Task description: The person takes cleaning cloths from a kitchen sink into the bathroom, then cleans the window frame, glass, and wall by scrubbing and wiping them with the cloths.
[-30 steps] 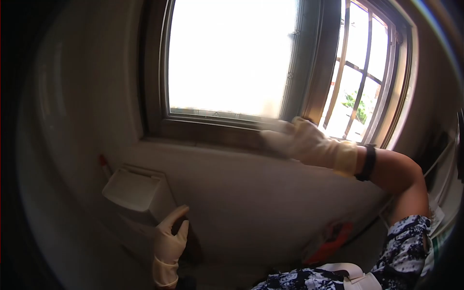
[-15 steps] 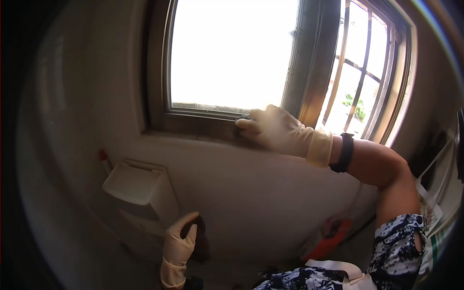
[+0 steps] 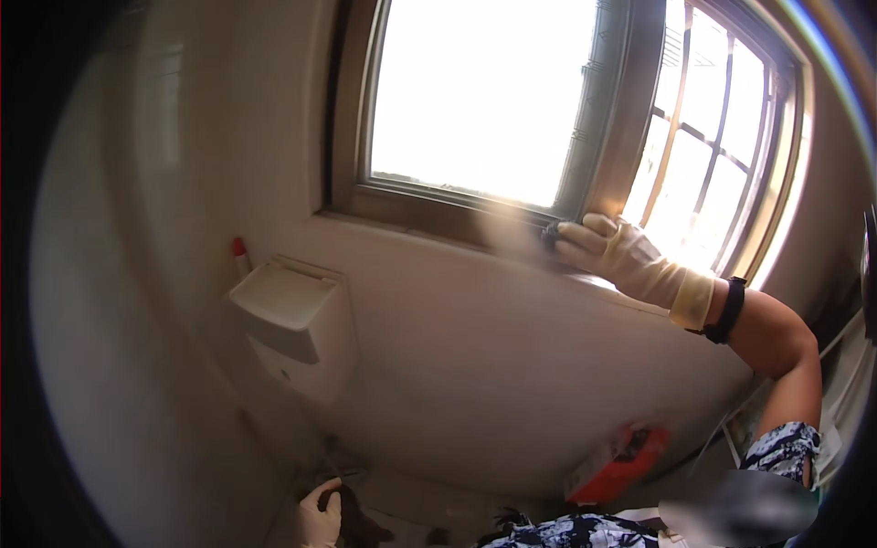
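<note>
Pad (image 3: pixel 550 235), small and dark, is at the lower edge of the window (image 3: pixel 475 100), near the bottom right corner of its bright pane. It is in the fingers of the right hand (image 3: pixel 621 256), which wears a pale glove and is closed around it, knuckles up. The pad seems to press on the frame (image 3: pixel 429 208), though the exact contact is hard to make out. A black band (image 3: pixel 728 310) circles the wrist, below the barred right part of the window, and a patterned sleeve (image 3: pixel 781 447) covers the upper arm lower down. Well below the window, the left hand (image 3: pixel 320 521), also gloved, has finger and thumb bent toward each other with a narrow gap between; its lower part is cut off by the edge of view. On the wall (image 3: pixel 448 338) below and left of the window hangs a pale box (image 3: pixel 297 320), with a red cap (image 3: pixel 239 247) just beside its top left. Far below the window's right part is a red packet (image 3: pixel 617 464), tilted.
</note>
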Tool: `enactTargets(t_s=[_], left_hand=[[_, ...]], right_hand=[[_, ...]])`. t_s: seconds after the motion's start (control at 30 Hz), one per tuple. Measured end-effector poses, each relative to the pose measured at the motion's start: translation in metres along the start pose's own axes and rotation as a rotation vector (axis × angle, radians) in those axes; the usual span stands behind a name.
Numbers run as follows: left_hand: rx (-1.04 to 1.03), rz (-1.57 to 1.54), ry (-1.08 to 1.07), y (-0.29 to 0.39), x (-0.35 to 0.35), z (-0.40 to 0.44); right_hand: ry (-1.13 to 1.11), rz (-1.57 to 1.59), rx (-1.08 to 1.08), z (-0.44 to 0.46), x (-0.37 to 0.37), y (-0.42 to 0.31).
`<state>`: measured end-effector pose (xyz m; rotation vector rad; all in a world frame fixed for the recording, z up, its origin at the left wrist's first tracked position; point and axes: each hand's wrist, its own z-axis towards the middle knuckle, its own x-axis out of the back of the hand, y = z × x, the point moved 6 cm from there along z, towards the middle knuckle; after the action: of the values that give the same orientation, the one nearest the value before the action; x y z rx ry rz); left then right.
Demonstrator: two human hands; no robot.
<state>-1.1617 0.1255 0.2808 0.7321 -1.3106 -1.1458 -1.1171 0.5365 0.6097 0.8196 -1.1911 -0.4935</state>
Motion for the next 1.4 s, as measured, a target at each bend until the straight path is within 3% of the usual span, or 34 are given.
enactTargets(t_s=[0.03,0.1,0.13,0.2,0.23,0.37,0.47,0.57,0.73,0.8,0.93,1.0,1.07,1.2,1.3,1.37,1.4], left_hand=[[0.026,-0.023,-0.005,-0.004,0.001,-0.012],[0.034,-0.065,-0.025,-0.014,-0.002,-0.031],[0.048,-0.065,-0.008,-0.017,-0.005,-0.039],[-0.019,-0.078,-0.031,-0.013,-0.009,-0.051],[0.03,-0.081,-0.051,-0.022,-0.011,-0.055],[0.059,-0.157,-0.032,-0.039,-0.008,-0.074],[0.066,-0.143,0.022,-0.029,0.015,-0.088],[0.108,-0.104,0.078,-0.012,0.038,-0.129],[0.101,-0.073,0.195,0.027,-0.006,-0.193],[0.069,-0.076,0.18,0.034,-0.019,-0.188],[0.072,-0.121,0.072,0.024,-0.039,-0.14],[-0.003,-0.175,0.092,0.018,-0.042,-0.137],[0.005,-0.17,0.115,0.014,-0.033,-0.146],[0.101,-0.219,0.227,0.003,-0.01,-0.187],[0.101,-0.155,0.254,0.019,-0.001,-0.212],[0.147,-0.182,0.239,0.035,-0.002,-0.216],[0.142,-0.175,0.239,0.05,0.001,-0.214]], right_hand=[[0.012,0.006,0.013,0.007,0.002,-0.002],[0.308,0.474,0.1,0.019,0.026,-0.008],[0.314,0.48,0.121,0.02,0.028,-0.014],[-0.027,0.279,-0.091,0.024,0.007,-0.018],[-0.056,0.267,-0.055,0.026,0.007,-0.019],[-0.023,0.014,0.096,0.042,0.018,-0.038],[0.071,0.081,0.146,0.079,0.043,-0.056],[0.025,0.213,0.023,0.116,0.097,-0.079],[0.06,0.391,0.033,0.149,0.101,-0.089],[0.683,-0.093,0.27,0.155,0.125,-0.104],[0.556,-0.02,0.219,0.173,0.11,-0.102],[0.14,0.342,0.047,0.153,0.096,-0.088],[0.116,0.155,0.066,0.117,0.093,-0.081],[0.23,0.177,0.039,0.095,0.076,-0.069],[0.377,0.088,0.181,0.103,0.092,-0.074],[0.18,0.109,0.081,0.113,0.118,-0.082],[0.184,0.114,0.076,0.115,0.126,-0.086]])
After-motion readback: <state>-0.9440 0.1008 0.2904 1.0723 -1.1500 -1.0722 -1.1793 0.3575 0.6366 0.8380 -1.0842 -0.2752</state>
